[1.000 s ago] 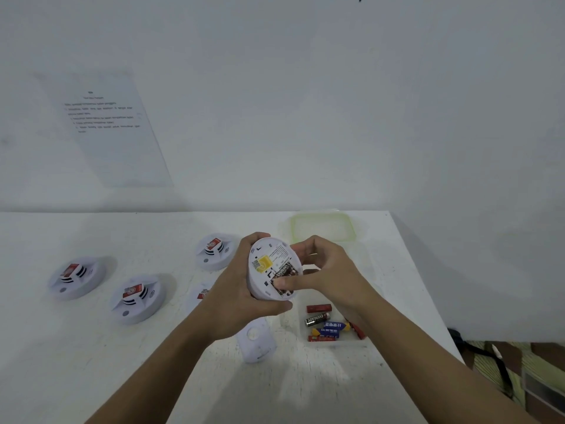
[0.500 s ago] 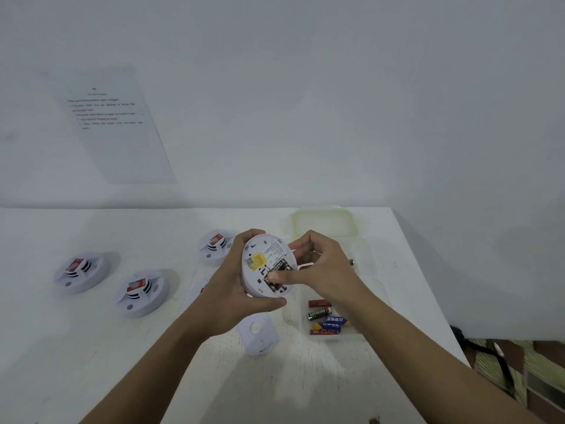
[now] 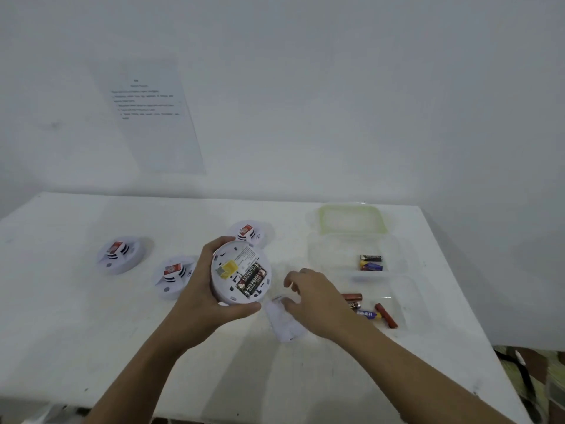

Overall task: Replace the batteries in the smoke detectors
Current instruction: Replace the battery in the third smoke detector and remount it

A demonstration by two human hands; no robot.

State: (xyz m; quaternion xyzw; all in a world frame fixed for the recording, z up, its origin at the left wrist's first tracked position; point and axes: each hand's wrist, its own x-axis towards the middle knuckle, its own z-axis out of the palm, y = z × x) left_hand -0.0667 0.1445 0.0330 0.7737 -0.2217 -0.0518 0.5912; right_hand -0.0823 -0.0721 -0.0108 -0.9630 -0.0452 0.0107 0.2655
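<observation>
Smoke detector [image 3: 241,272] sits back-up in your left hand [image 3: 201,304], fingers wrapped round its rim, two batteries [image 3: 252,278] in its bay. Your right hand [image 3: 318,301] hangs over the battery cover [image 3: 284,324] on the desk [image 3: 91,332], fingers loosely curved, gripping nothing.

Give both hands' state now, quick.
Left hand: holding the smoke detector.
Right hand: open, over the white cover, nothing held.

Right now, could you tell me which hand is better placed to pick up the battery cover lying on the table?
The right hand. It holds nothing and reaches down right at the cover. The left hand grips the detector, batteries exposed, so it is busy.
</observation>
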